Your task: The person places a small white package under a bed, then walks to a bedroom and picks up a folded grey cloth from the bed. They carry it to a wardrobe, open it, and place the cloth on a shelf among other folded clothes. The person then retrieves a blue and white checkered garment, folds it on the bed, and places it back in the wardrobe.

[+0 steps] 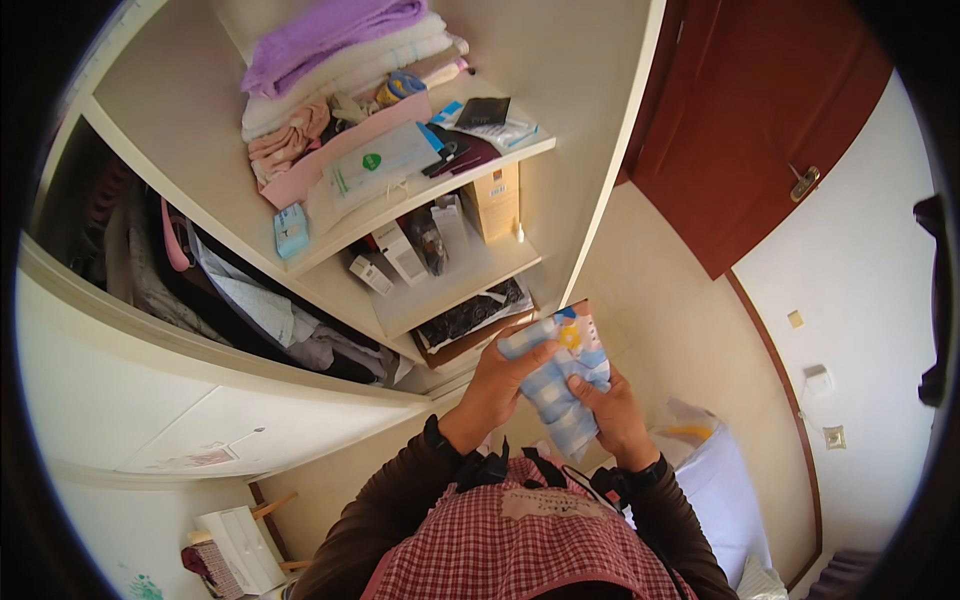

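In front of my chest I hold a soft, flat packet [560,385] with a blue-and-white check and a coloured picture in yellow, pink and dark blue near its upper end. My left hand [495,385] grips its left side, thumb lying across the front. From the lower right, my right hand [617,418] is closed on the other edge, its thumb pressed on the front too. The fingers behind the packet are hidden. I cannot tell what is inside it.
An open cabinet stands ahead, its upper shelf [420,190] bearing a purple towel [330,40], a pink box [350,145] and plastic packets. Small boxes [400,252] fill the shelf below. Clothes hang at left. A red-brown door [760,120] and a white bundle [720,490] are at right.
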`<state>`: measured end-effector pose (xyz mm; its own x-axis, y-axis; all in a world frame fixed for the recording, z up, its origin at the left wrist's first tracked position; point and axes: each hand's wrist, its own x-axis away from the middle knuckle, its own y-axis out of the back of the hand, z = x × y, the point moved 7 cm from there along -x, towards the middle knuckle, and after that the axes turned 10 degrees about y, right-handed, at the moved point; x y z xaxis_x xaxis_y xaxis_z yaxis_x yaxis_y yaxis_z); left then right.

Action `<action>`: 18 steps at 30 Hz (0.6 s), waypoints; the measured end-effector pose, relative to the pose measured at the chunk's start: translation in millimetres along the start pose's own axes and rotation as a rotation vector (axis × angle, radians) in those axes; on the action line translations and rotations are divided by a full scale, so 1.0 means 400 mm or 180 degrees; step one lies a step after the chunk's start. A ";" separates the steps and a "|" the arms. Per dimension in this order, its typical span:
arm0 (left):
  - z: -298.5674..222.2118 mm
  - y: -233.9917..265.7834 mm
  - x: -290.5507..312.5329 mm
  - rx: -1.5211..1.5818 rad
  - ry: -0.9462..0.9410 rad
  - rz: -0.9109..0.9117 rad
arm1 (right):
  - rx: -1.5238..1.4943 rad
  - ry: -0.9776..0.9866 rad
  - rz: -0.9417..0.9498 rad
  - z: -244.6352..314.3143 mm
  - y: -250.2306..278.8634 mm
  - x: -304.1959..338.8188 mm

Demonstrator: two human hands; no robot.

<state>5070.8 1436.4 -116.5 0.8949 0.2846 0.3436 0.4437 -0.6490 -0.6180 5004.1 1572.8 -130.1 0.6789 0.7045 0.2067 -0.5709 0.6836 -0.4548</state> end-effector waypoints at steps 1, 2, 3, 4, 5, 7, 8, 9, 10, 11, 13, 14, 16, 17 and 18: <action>-0.012 -0.005 0.000 0.0051 -0.0021 -0.0082 | 0.0058 -0.0107 0.0009 0.007 -0.002 -0.002; -0.024 -0.011 0.003 0.0104 -0.0023 -0.0163 | -0.0075 -0.0030 0.0191 0.026 -0.013 0.000; -0.039 -0.014 0.007 0.0146 0.0006 -0.0281 | -0.0087 0.0044 0.0286 0.047 -0.023 -0.002; -0.056 -0.010 0.010 0.0147 0.0072 -0.0488 | -0.0170 0.0093 0.0368 0.066 -0.035 -0.004; -0.101 -0.031 0.021 -0.0141 -0.0342 -0.0321 | -0.0253 0.0139 0.0440 0.088 -0.049 -0.007; -0.174 -0.049 0.036 -0.0498 -0.0658 -0.0279 | -0.0146 0.0274 0.0601 0.140 -0.078 -0.018; -0.207 -0.047 0.035 -0.0791 -0.0594 -0.0407 | -0.0110 0.0292 0.0638 0.166 -0.093 -0.027; -0.249 -0.055 0.036 -0.0649 -0.0721 -0.0242 | -0.0032 0.0522 0.0679 0.204 -0.108 -0.036; -0.291 -0.053 0.026 -0.0347 -0.0634 -0.0108 | 0.0014 0.0701 0.0674 0.243 -0.119 -0.045; -0.339 -0.058 0.017 -0.0030 -0.0626 0.0196 | -0.0007 0.0902 0.0713 0.282 -0.133 -0.050; -0.480 -0.071 0.028 -0.1982 -0.1849 -0.0232 | 0.0206 0.1174 0.0569 0.350 -0.144 -0.052; -0.531 -0.077 0.009 -0.2601 -0.2114 -0.0562 | 0.0285 0.1314 0.0482 0.380 -0.148 -0.051; -0.604 -0.079 -0.029 -0.3822 -0.2013 -0.0752 | 0.0353 0.1558 0.0269 0.423 -0.153 -0.040; -0.632 -0.072 -0.055 -0.4439 -0.1828 -0.0921 | 0.0374 0.1605 0.0187 0.435 -0.155 -0.036; -0.652 -0.071 -0.084 -0.4599 -0.1724 -0.0931 | 0.0379 0.1638 0.0104 0.442 -0.158 -0.031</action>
<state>5015.9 1261.3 74.0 0.8399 0.5201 -0.1551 0.4632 -0.5379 0.7043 4950.3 1554.7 49.0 0.7816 0.5615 -0.2717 -0.6237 0.7008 -0.3462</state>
